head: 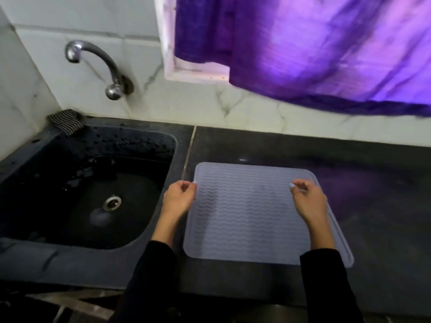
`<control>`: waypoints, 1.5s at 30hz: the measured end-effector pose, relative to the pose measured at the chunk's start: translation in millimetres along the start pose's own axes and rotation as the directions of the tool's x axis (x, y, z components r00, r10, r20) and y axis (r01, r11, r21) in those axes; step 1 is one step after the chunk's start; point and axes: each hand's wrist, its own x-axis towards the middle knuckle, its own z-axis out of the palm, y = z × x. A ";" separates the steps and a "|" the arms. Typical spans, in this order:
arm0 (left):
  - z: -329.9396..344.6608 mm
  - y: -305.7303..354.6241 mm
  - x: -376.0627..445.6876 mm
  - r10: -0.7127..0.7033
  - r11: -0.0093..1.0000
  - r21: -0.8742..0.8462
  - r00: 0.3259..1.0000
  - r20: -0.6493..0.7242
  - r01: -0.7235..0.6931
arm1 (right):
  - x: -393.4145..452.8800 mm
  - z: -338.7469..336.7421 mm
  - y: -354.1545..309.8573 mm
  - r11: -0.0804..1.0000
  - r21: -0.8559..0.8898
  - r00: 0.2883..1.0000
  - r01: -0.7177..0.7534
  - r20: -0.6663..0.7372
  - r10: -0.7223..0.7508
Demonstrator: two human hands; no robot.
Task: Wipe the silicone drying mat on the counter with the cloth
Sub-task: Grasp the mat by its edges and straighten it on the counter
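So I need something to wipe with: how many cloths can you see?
1: a striped cloth on the sink's far left corner, below the tap. Neither hand holds one.

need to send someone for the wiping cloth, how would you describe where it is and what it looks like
Start at the black sink left of the grey drying mat. At the sink's far left corner, below the wall tap, lies a small crumpled cloth. Its fine black-and-white stripes set it apart from the plain dark surround.

Dark counter (349, 173): ribbed silicone mat (251, 220) flat, beside sink (35, 252).
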 end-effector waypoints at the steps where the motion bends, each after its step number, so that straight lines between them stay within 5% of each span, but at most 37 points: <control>1: 5.9 0.0 -1.7 0.002 0.999 0.053 1.000 -0.009 -0.002 | 1.2 -7.8 9.3 0.998 -0.060 0.999 -0.037 -0.013 0.036; 8: 31.6 -1.9 0.9 -0.024 0.936 0.350 0.997 -0.069 0.047 | 21.6 -34.6 56.1 0.886 -0.373 0.961 -0.276 -0.091 0.262; 22: 36.2 0.4 57.1 -0.256 0.915 0.321 0.967 -0.011 0.246 | 60.0 -40.3 36.9 0.876 -0.238 0.908 -0.419 -0.133 0.398; 28: 20.1 13.7 56.1 -0.166 0.985 -0.019 0.973 0.162 0.171 | 88.7 -55.9 -25.3 0.964 -0.183 0.978 -0.193 -0.111 0.175; 32: 4.0 29.7 31.9 -0.114 0.940 -0.298 0.978 0.173 0.163 | 109.5 -47.9 -87.9 0.981 -0.191 0.994 0.037 -0.092 -0.055; 38: 1.8 31.4 -3.6 -0.193 0.766 -0.559 0.943 0.271 0.317 | 158.8 10.4 -174.7 0.865 -0.243 0.894 0.439 0.022 -0.447; 45: 25.9 8.7 1.9 -0.398 0.546 -0.689 0.871 0.287 0.476 | 194.8 113.1 -229.8 0.719 -0.260 0.754 0.645 0.372 -0.542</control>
